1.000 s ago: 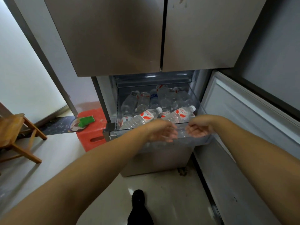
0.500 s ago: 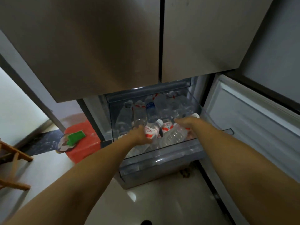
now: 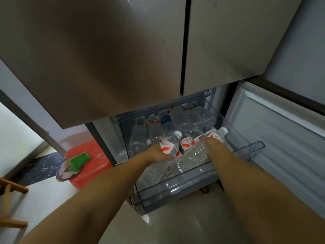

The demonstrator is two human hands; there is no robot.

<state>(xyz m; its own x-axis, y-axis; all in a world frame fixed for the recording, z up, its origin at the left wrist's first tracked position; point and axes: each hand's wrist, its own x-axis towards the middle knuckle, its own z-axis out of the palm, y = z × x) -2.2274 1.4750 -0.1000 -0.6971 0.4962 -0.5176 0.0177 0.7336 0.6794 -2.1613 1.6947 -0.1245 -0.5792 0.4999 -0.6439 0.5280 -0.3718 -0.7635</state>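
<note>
Here, at the far left, a wooden chair [image 3: 12,188] is standing on the floor [image 3: 44,199]. Right of it, a red stool [image 3: 95,166] is carrying a green block [image 3: 80,160].

The left hand [image 3: 158,153] is reaching into the clear drawer [image 3: 175,189], which is standing pulled out below the closed upper doors [image 3: 105,59]. Its grip is closing round the left bottle [image 3: 169,146], with the fingers curling over the barrel and the thumb lying along the lower side. This bottle is made of clear plastic and is carrying a white cap and a white label with red markings. It is lying tilted at the front of the drawer, with its cap pointing up and away from the person.

Just beside it, a third bottle [image 3: 187,142] with the same red and white label is resting between the two held ones.

The right hand [image 3: 209,143] is lying on top of the right bottle [image 3: 195,154]. Its grip is wrapping over the labelled upper part, though the fingertips are hidden behind the bottle. This bottle is likewise clear and ribbed along the barrel, and its white cap is pointing toward the right wall of the drawer. Further clear bottles are lying behind, toward the rear.

At the far right, the lower door [image 3: 274,138] is hanging open, and its white inner lining is facing the drawer.
</note>
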